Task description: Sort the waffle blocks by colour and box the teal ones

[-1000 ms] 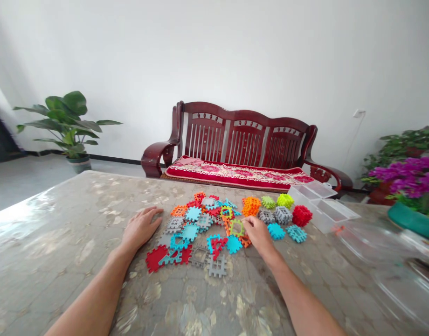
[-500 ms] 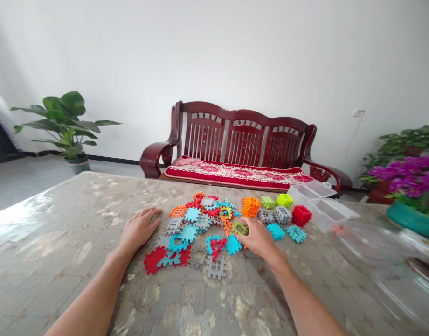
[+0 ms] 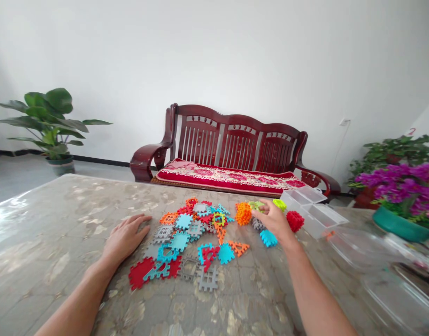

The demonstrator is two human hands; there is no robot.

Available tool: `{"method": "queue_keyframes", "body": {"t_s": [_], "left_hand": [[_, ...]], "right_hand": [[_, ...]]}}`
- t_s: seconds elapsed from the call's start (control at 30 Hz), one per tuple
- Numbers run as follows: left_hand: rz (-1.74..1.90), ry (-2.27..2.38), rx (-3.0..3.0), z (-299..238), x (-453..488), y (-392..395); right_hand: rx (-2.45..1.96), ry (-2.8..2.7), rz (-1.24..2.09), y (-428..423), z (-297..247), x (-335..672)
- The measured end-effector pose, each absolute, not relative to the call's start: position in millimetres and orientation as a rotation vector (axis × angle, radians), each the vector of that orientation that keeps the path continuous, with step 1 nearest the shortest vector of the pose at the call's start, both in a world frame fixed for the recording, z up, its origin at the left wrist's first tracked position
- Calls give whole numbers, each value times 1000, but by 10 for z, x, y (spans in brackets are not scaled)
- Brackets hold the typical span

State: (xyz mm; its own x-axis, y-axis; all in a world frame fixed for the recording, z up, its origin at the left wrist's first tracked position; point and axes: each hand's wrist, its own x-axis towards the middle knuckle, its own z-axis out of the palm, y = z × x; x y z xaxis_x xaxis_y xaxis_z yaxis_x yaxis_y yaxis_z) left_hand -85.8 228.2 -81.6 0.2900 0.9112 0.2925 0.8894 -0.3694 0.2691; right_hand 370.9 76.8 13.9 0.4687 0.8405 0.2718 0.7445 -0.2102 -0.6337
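My left hand (image 3: 127,235) lies flat on the table with its fingers stretched out, left of a spread of loose toothed plastic building tiles. Nothing is in it. My right hand (image 3: 272,219) reaches over the sorted stacks, its thumb and fingers closed at a light green tile (image 3: 256,205) on the green stack; the fingers partly cover it. Just left of this hand stands an orange stack (image 3: 243,213). A grey stack (image 3: 258,224) is partly hidden under the hand, and a blue stack (image 3: 269,238) sits nearer me. An orange triangle tile (image 3: 238,248) lies beside a blue tile (image 3: 226,253).
Farther right are a yellow-green stack (image 3: 280,204), a red stack (image 3: 294,221) and an open clear plastic box (image 3: 321,219). Clear lids (image 3: 361,247) and a purple-flowered planter (image 3: 403,224) occupy the right side. A wooden bench (image 3: 221,140) stands behind the table.
My right hand has moved right and away from me, from the loose tiles to the green stack, carrying the light green tile. The orange triangle is uncovered. My left hand stays resting; the view has shifted slightly.
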Motion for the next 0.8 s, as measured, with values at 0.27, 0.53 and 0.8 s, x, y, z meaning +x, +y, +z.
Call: {"method": "queue_keyframes", "body": {"t_s": [0.27, 0.53, 0.8], "left_hand": [[638, 1744, 2449, -816, -852, 2283], [658, 1726, 2448, -814, -869, 2289], [639, 1737, 2454, -801, -872, 2269]], "right_hand": [[-2589, -1218, -31, 1249, 395, 4357], [-2782, -1333, -186, 1461, 268, 4335], [-2723, -1503, -181, 1472, 332, 4491]]}}
